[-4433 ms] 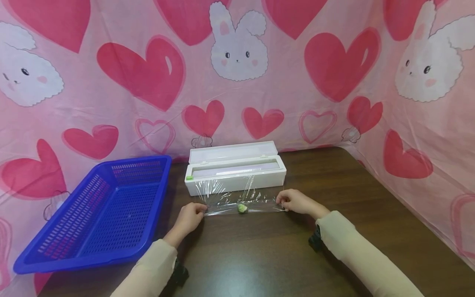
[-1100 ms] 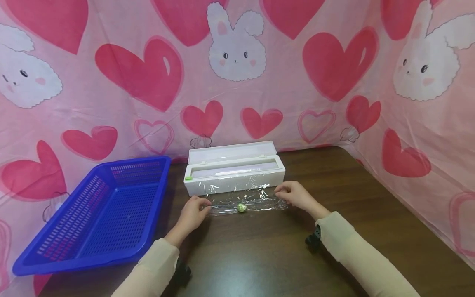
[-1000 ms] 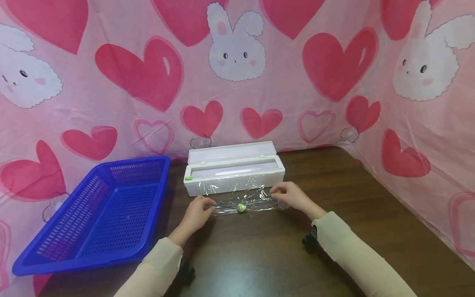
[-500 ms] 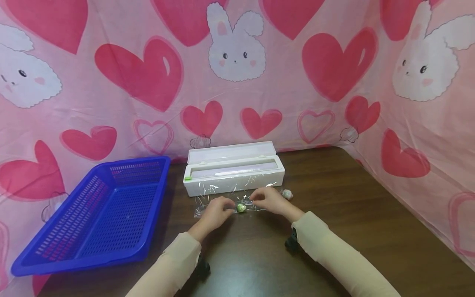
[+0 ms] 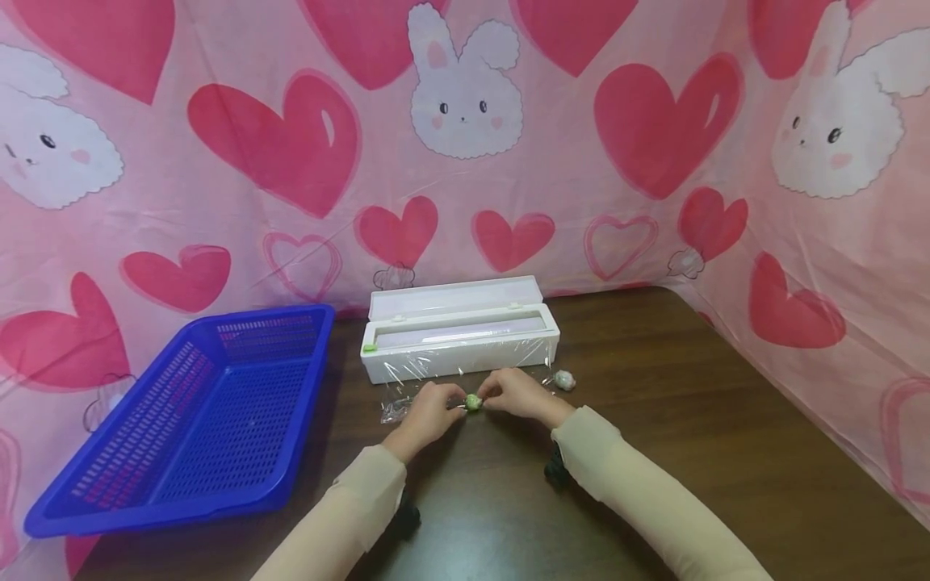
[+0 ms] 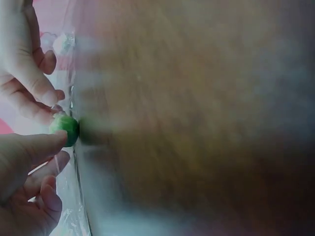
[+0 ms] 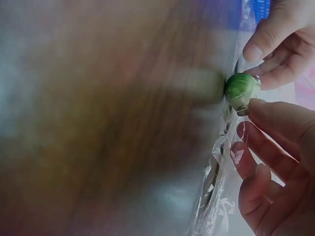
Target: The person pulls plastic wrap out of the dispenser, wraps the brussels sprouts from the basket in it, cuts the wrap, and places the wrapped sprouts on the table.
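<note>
A small Brussels sprout [image 5: 474, 402] lies at the near edge of a sheet of cling film [image 5: 395, 406], which comes down from the front of a white cling film dispenser [image 5: 465, 355]. From the left, my left hand [image 5: 429, 411] pinches at the sprout, its thumb tip on the green side in the left wrist view. My right hand [image 5: 521, 394] pinches at the other side, thumb by the stem end in the right wrist view. Film clings about the sprout and the right fingers [image 7: 266, 147]. Right of that hand sits another pale, film-wrapped ball [image 5: 563, 380].
A blue plastic basket [image 5: 254, 492] stands at the left of the brown table [image 5: 494, 516]. The dispenser's lid [image 5: 454, 296] is raised at the back, and a green slider [image 5: 370, 348] sits at its left end. A pink printed cloth [image 5: 465, 186] hangs behind.
Both hands have come inward from the two ends of the film to the sprout in the middle. The near film edge was folded over the sprout earlier. The wrapped ball at right has come into sight.
</note>
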{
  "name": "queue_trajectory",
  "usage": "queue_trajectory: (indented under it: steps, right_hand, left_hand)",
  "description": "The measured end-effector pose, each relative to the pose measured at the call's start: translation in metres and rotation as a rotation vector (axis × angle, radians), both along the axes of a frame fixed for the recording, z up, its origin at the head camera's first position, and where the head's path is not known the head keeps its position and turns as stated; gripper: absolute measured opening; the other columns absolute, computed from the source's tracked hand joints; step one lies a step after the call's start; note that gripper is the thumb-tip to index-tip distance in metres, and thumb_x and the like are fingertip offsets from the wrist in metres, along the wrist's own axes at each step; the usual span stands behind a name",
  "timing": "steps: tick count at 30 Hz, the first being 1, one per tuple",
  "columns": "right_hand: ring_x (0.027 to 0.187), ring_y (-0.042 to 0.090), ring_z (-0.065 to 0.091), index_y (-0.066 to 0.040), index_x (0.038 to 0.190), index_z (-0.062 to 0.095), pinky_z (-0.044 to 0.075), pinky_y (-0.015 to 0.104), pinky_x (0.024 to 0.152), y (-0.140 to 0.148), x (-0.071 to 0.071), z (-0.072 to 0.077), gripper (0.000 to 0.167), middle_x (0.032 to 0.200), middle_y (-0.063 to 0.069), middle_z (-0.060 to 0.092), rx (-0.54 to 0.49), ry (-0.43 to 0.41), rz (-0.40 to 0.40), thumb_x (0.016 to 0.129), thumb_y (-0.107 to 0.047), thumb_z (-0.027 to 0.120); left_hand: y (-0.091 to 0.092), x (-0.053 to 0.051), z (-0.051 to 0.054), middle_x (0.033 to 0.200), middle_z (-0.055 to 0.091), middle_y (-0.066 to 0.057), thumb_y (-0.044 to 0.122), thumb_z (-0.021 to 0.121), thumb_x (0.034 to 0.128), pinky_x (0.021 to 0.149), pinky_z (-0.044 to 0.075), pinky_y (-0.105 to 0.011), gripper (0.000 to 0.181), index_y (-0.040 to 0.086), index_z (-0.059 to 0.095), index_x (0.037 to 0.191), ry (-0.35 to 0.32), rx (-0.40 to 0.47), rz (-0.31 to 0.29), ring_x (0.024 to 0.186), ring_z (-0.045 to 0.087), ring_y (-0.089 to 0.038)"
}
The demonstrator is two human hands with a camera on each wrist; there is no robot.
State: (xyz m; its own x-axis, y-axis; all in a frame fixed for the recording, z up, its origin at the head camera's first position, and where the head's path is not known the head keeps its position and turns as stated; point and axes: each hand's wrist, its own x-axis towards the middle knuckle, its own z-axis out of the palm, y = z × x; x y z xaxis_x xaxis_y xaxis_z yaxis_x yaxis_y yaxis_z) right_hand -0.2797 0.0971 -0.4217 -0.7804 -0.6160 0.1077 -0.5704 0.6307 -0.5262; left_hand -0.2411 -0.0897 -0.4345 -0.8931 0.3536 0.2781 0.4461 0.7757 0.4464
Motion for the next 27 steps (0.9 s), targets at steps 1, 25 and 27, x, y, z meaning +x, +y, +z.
queue_trajectory:
  steps: [1, 25, 27]
  right_hand:
    - [0.083, 0.015, 0.059, -0.012, 0.086, 0.072, 0.046, 0.031, 0.073, 0.000, -0.001, 0.000, 0.008, 0.085, -0.003, 0.065, 0.009, -0.001, -0.003, 0.079, -0.008, 0.072]
    - [0.076, 0.013, 0.056, -0.006, 0.088, 0.071, 0.046, 0.032, 0.072, -0.008, -0.015, 0.002, 0.011, 0.084, 0.000, 0.065, 0.015, -0.023, -0.070, 0.089, -0.008, 0.059]
    - [0.073, 0.013, 0.055, -0.005, 0.089, 0.070, 0.046, 0.032, 0.069, -0.007, -0.016, 0.002, 0.012, 0.083, 0.001, 0.065, -0.010, -0.051, -0.067, 0.090, -0.006, 0.058]
  left_hand:
    - [0.001, -0.001, 0.000, 0.087, 0.066, -0.004, 0.011, 0.075, 0.0744, 0.067, 0.041, -0.033, 0.018, 0.007, 0.069, 0.091, 0.002, -0.009, 0.001, 0.076, 0.051, -0.019]
    - [0.001, -0.015, 0.000, 0.107, 0.060, -0.009, 0.016, 0.072, 0.0799, 0.083, 0.045, -0.040, 0.036, 0.007, 0.063, 0.114, 0.089, -0.083, 0.016, 0.100, 0.054, -0.027]
    - [0.000, -0.016, 0.000, 0.109, 0.058, -0.008, 0.017, 0.075, 0.0768, 0.082, 0.045, -0.040, 0.042, 0.009, 0.060, 0.115, 0.110, -0.103, 0.000, 0.101, 0.052, -0.026]
